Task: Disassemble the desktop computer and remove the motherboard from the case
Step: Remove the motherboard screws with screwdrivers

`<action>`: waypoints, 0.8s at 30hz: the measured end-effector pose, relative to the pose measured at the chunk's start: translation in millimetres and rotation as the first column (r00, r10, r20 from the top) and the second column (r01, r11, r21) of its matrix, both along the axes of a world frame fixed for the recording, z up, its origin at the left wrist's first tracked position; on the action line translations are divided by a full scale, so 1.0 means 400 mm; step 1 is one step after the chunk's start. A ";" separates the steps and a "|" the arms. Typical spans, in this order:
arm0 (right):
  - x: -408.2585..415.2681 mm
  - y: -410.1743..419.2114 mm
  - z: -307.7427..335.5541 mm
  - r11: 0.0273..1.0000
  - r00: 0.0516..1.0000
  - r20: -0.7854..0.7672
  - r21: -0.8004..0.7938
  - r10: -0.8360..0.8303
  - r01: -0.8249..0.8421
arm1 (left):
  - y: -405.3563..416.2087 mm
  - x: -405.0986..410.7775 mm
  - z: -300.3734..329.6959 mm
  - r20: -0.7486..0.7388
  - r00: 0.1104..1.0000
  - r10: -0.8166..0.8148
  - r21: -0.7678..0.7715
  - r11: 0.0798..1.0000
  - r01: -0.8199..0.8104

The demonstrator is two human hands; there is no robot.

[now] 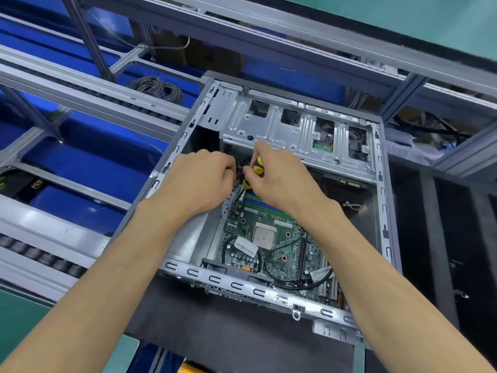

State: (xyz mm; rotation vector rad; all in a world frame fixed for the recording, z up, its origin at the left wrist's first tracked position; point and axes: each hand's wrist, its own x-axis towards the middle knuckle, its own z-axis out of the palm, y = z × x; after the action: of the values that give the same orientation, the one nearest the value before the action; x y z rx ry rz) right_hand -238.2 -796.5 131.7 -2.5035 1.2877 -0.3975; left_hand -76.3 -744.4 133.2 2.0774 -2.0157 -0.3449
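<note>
**Motherboard Removal: Working at the Far Corner of the Board**

The case lies on its side, side panel off, on a dark mat on the counter. The motherboard sits flat on the case floor, with the processor exposed at its centre and black cables looped across its near half. The silver drive cage spans the far end of the case.

We hold a yellow-and-black screwdriver in our right hand, fingers curled round its handle, tip pointing down toward the far left corner of the board beside the memory slots. Our left hand is curled just beside the tool; dark wires show at its fingertips, but we cannot tell whether it pinches them or merely steadies the work.

Handling notes, as we judge them:

- The board is thin, light and rigid, but it flexes and cracks under uneven load. We lift it by its bare edges only.
- We keep our fingers off the processor, the capacitors and the slots.
- The looped cables appear attached at some point; we free them before lifting, or they will snag.
- The case edges are stamped sheet metal and likely sharp.
</note>
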 end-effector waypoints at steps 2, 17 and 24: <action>-0.001 -0.001 0.000 1.000 1.000 0.001 -0.001 -0.004 0.004 | 0.001 0.001 0.000 0.002 1.000 -0.005 0.001 1.000 0.005; -0.002 -0.001 0.003 1.000 1.000 0.001 0.001 0.005 -0.005 | -0.001 0.001 -0.003 0.000 1.000 0.001 -0.013 1.000 -0.001; -0.001 0.001 0.002 1.000 1.000 0.014 -0.003 0.012 -0.012 | -0.001 0.002 -0.001 -0.007 1.000 -0.001 -0.012 1.000 0.001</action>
State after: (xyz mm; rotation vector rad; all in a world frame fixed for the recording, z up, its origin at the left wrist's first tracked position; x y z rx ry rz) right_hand -238.7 -796.2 132.4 -2.5056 1.2673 -0.4136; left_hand -75.4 -744.8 132.9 2.0649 -2.0103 -0.3395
